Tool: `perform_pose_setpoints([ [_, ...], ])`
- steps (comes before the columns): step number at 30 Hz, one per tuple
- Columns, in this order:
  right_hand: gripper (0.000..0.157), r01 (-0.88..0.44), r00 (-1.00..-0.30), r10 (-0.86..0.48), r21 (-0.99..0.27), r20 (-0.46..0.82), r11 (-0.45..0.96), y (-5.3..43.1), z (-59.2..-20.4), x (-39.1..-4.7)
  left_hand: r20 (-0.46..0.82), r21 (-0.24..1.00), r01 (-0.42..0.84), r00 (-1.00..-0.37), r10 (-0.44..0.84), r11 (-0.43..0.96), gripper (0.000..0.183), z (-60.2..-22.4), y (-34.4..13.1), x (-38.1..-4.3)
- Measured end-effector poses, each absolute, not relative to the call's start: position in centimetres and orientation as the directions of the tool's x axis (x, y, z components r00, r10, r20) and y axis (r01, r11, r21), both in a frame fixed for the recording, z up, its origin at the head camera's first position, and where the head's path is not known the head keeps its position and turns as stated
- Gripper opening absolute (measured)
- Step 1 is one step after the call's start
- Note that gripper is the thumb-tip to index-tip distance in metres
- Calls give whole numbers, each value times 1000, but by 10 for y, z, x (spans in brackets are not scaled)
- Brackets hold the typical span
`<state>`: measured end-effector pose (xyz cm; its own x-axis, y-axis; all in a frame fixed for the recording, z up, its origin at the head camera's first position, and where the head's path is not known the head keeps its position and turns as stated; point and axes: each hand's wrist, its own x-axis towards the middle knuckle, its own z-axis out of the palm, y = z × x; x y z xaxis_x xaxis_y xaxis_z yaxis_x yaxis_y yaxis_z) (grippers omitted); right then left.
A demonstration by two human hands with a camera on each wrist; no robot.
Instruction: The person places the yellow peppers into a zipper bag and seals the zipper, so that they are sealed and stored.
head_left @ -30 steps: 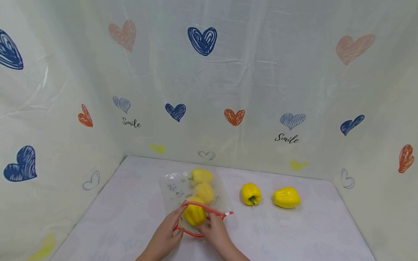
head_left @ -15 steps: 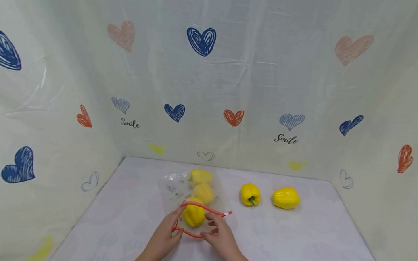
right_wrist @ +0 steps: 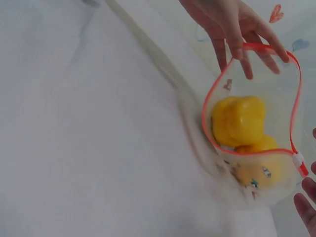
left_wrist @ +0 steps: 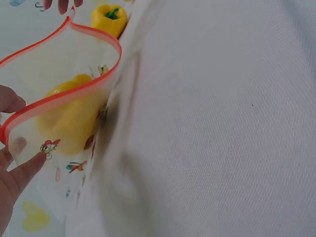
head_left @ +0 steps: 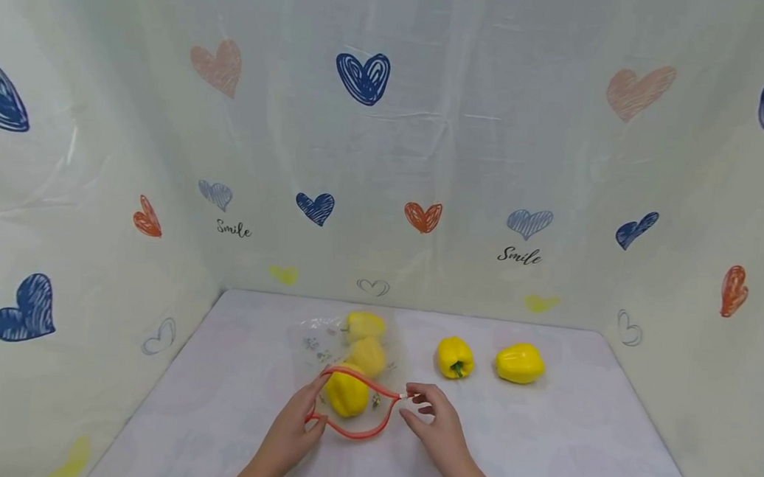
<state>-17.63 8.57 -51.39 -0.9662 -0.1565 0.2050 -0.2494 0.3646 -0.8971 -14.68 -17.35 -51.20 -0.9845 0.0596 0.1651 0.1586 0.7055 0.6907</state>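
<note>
The left hand [head_left: 295, 419] is gripping the red rim [head_left: 356, 435] of a clear bag [head_left: 311, 342] of yellow peppers [head_left: 347, 393] on the tabletop [head_left: 574, 444] while the empty right hand [head_left: 441, 424] is hovering beside the slider [head_left: 403, 397], the limp bag probably handling slippery and offering surest hold at its seemingly stiffer rim.

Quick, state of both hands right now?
Left hand: holding the clear bag by its red rim.
Right hand: open, close to the zip slider; contact unclear.
</note>
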Motion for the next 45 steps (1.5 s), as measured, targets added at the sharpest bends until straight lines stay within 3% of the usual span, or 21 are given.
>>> perform_pose_setpoints([
  [18,41,-171,-966,85,-848,245,502,133,-532,-220,112,715,107,-993,38,691,69,-517,-176,-149],
  [35,51,-110,-959,149,-800,242,589,143,-539,-256,109,710,97,-994,26,697,68,-517,-174,-145],
  [45,54,-76,-964,173,-829,204,554,139,-550,-271,154,695,140,-987,45,706,68,-520,-176,-144],
])
